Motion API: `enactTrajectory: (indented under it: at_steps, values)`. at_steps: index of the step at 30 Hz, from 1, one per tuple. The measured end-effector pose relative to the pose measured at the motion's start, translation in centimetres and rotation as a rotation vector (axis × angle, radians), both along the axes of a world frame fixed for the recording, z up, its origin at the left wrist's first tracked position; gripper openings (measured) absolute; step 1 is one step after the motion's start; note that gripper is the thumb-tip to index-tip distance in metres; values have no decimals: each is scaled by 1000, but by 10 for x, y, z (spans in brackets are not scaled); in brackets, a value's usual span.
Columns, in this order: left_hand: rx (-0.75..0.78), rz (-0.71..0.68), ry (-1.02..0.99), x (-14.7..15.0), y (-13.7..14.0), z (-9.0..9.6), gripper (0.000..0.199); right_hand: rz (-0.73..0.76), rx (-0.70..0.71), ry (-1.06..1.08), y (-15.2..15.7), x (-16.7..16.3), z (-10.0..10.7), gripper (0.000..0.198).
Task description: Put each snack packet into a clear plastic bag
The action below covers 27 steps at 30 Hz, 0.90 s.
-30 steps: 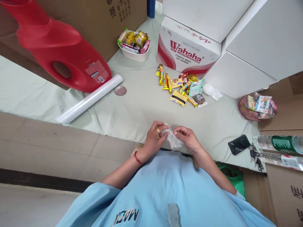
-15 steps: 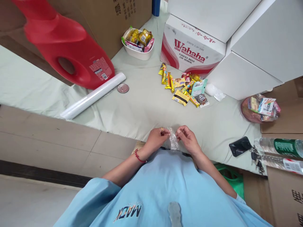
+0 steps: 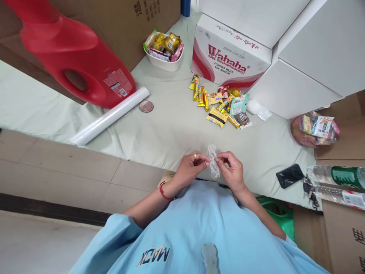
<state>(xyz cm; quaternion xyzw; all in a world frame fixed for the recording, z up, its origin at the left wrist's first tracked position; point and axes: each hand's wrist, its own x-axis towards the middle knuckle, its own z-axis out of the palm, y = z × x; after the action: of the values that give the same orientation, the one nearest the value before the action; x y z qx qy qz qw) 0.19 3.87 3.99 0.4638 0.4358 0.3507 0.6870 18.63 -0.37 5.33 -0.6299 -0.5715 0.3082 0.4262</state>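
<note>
A small clear plastic bag (image 3: 212, 164), crumpled, is pinched between both hands just above my blue shirt. My left hand (image 3: 191, 169), with a ring and a red wrist cord, grips its left side. My right hand (image 3: 231, 172) grips its right side, fingertips close to the left hand's. A scatter of wrapped snacks (image 3: 219, 106) lies further out on the pale green cloth (image 3: 171, 129), apart from my hands.
A white tub of snacks (image 3: 164, 51), a Wahaha carton (image 3: 228, 61) and white boxes (image 3: 308, 57) stand at the back. A red jug (image 3: 74, 61), a white roll (image 3: 110, 116) and a round lid (image 3: 146, 106) lie left. Right: bagged snacks (image 3: 313, 129), phone (image 3: 288, 175), keys, bottles (image 3: 339, 177).
My hands have drawn closer together and the bag is bunched narrower and held more upright between the fingertips. The camera view has shifted slightly.
</note>
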Motion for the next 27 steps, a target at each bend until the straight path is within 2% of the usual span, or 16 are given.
enactTrajectory:
  at_steps: [3,5,9,13,19,24,27]
  values:
    - [-114,26,-88,8,2,3,27,58,132,-153,1,-3,8,10]
    - [-160,72,-91,13,4,1,31,91,138,-177,1,-5,9,12]
    - [-164,100,-37,17,7,-6,30,120,8,-58,-1,-5,6,12]
    - [-131,64,-15,15,6,-6,29,-1,-116,112,1,-3,0,23]
    - [-99,56,-26,12,9,-6,16,30,-105,75,10,5,0,14]
    - [-221,127,-187,9,19,-10,15,-58,-208,302,16,16,-3,12]
    - [-225,129,-170,8,27,-13,18,-63,-279,348,18,21,-3,15]
